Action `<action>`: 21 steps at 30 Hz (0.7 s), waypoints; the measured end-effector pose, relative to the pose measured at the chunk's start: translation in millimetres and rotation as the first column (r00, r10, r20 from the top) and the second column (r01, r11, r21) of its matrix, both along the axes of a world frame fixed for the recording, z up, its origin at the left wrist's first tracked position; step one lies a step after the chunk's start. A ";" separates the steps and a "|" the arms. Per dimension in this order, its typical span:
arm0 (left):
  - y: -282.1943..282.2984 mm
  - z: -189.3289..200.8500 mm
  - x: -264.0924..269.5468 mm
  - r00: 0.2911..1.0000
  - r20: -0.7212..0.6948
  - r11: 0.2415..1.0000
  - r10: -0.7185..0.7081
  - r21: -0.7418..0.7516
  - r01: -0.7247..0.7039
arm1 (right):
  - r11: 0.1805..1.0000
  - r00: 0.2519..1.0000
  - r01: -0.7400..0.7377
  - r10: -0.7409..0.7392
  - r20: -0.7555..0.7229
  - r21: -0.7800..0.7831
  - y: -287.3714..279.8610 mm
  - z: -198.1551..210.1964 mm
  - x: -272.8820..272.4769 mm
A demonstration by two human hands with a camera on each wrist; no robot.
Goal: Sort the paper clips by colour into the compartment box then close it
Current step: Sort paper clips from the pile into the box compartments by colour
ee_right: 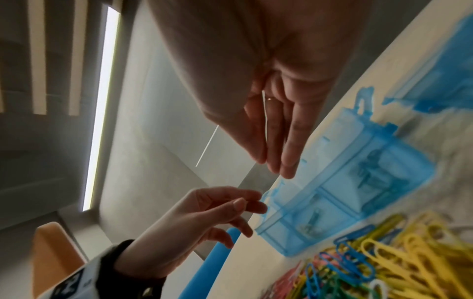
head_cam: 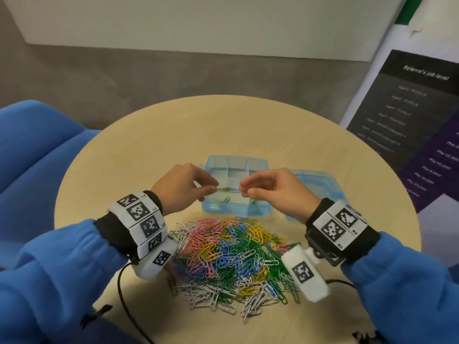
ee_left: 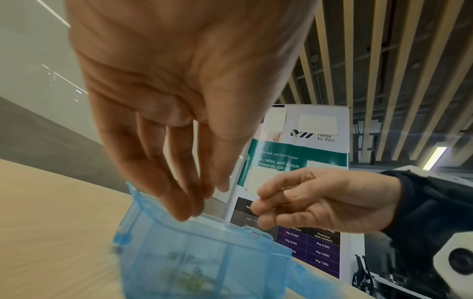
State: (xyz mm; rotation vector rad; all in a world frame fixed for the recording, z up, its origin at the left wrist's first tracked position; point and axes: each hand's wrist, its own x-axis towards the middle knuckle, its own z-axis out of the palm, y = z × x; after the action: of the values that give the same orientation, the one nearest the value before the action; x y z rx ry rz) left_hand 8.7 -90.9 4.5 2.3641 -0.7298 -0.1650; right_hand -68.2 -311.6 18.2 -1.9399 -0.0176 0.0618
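Clip pile | compartment box open: few green clips

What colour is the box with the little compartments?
The compartment box is see-through light blue. The head view shows it best.

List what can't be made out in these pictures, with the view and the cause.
- Clip between the hands: head view, motion-blurred; colour and count unclear.
- Whether the left hand or right hand grips it: fingers hide the contact in every view.
- Contents of the compartment box: only a few greenish clips show; wrist views are smeared.
- Lid: right hand covers much of it.
- Bottom layers of the clip pile: buried.
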 end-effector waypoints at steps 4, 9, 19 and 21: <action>8.2 -0.5 -2.5 0.999 0.017 0.999 0.029 0.014 -0.029 | 0.996 1.000 -0.008 0.006 -0.019 -0.091 -9.8 -0.4 -4.0; -11.5 19.5 3.2 0.993 0.115 0.957 -0.030 0.289 -0.005 | 0.943 1.000 -0.001 0.009 0.021 -0.333 -12.8 -0.5 -3.0; -87.4 15.0 24.4 0.969 0.083 0.645 -0.233 0.759 0.090 | 0.899 0.994 -0.047 0.084 0.067 -0.435 -21.1 14.6 -33.4; -87.0 11.0 26.9 0.964 0.106 0.651 -0.243 0.755 0.080 | 0.908 0.995 -0.042 0.075 0.064 -0.417 -28.4 19.8 -42.6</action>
State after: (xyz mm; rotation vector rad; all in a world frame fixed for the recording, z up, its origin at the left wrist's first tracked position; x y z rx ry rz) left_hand 35.6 -177.8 15.5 3.1349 -1.1434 -0.3714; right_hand -110.8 -340.0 38.0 -2.3694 -0.1245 0.0301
